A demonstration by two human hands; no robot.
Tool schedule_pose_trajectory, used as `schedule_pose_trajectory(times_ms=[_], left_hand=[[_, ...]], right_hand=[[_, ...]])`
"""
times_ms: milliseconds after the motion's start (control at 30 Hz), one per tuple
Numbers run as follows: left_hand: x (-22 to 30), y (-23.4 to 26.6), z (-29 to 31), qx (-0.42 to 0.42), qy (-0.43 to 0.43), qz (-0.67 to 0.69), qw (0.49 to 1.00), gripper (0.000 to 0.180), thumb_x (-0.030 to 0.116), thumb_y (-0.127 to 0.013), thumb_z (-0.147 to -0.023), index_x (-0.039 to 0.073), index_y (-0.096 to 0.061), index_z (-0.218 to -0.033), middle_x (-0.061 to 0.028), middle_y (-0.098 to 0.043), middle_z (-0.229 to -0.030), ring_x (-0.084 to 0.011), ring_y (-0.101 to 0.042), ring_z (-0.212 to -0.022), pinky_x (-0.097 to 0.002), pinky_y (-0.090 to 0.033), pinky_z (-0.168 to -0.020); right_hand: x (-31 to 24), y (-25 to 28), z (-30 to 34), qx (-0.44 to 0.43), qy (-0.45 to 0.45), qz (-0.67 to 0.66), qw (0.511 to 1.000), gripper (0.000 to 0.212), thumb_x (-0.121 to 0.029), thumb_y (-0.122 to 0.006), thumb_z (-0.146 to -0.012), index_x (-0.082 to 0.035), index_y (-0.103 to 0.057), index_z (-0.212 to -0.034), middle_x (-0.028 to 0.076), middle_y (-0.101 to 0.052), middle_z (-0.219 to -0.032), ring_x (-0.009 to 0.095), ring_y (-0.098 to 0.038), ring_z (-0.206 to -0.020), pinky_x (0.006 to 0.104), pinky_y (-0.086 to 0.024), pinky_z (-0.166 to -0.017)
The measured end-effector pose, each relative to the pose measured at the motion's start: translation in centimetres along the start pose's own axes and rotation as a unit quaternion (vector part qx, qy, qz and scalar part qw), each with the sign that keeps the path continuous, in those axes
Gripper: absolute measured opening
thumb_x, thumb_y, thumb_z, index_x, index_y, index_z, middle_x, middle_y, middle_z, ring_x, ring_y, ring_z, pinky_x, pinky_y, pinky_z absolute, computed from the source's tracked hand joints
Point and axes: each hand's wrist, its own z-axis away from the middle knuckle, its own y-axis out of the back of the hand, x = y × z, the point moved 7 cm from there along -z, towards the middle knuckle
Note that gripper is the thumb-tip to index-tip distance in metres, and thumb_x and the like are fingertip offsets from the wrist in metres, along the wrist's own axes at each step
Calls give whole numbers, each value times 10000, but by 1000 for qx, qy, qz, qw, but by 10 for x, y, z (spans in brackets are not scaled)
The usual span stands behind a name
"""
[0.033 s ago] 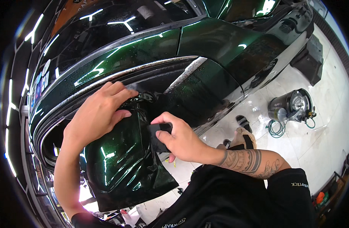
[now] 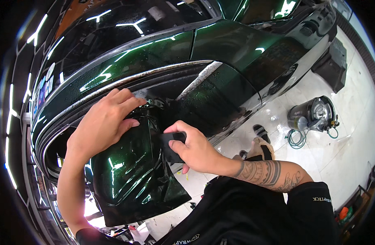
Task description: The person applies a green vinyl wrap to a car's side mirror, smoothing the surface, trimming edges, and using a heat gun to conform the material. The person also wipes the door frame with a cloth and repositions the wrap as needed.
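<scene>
A loose sheet of glossy dark green wrap film [image 2: 126, 175], creased and folded, hangs from the side of a dark green car [image 2: 232, 45]. My left hand [image 2: 103, 120] is at the film's upper part, its fingertips closed on the gathered edge and its thumb lower down. To the right, my right hand [image 2: 195, 151] grips a flat black block-like squeegee [image 2: 173, 148] between thumb and fingers. The squeegee is beside the film's right-hand folds; whether it touches them I cannot tell. Water drops dot the car's panel.
A silvery strip [image 2: 202, 77] edges the recess above the film. On the pale tiled floor [image 2: 318, 163] stand a dark metal tank [image 2: 312, 114] with a coiled green hose [image 2: 297, 139] and a black box [image 2: 332, 67]. My sandalled foot [image 2: 261, 132] shows below.
The gathered film at my left fingertips has shifted slightly. Both hands stay almost in place, and the right one keeps the squeegee.
</scene>
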Motion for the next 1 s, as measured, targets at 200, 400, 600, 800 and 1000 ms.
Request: schedule_pose_trajectory(times_ms=[200,400,600,800,1000], left_hand=[[70,20,73,26,-35,101,994,275,145,-732,-788,8,-654,-1014,-128,-636,-1008,-311,-616,-925,-401,-505,-792],[148,-76,92,114,-42,529,840,171,147,-715,-887,0,-706,-973,-154,-677,-1108,-277,-664,-1020,-350,-538,-819],[131,-227,6,558,288,727,277,364,211,-685,-939,19,-593,-1234,-78,-642,-1209,-176,-599,-1108,-356,-491,-916],[98,-230,6,818,244,521,7,314,153,-677,-956,-20,-587,-1202,-117,-670,-1139,-188,-643,-1055,-322,-523,-870],[111,-220,-2,862,235,444,-67,225,136,-696,-941,-17,-591,-1067,-127,-688,-1055,-187,-678,-954,-292,-555,-779]], right_hand=[[56,33,-14,-43,-11,91,995,328,-84,-624,-903,11,-560,-1210,111,-633,-885,143,-648,-617,296,-549,-429],[-93,46,-17,-92,420,339,837,189,14,-722,-755,-5,-676,-937,72,-641,-851,198,-643,-753,318,-486,-640],[-122,-31,-27,-356,521,504,590,283,-38,-755,-626,-58,-615,-872,63,-597,-989,265,-588,-942,378,-427,-753],[-121,-53,-26,-446,575,474,495,224,-2,-729,-628,-20,-578,-792,117,-600,-1068,330,-597,-974,405,-514,-827],[-109,-46,-10,-440,641,478,408,227,-34,-761,-643,-8,-598,-799,90,-605,-1039,285,-601,-936,377,-523,-786]])
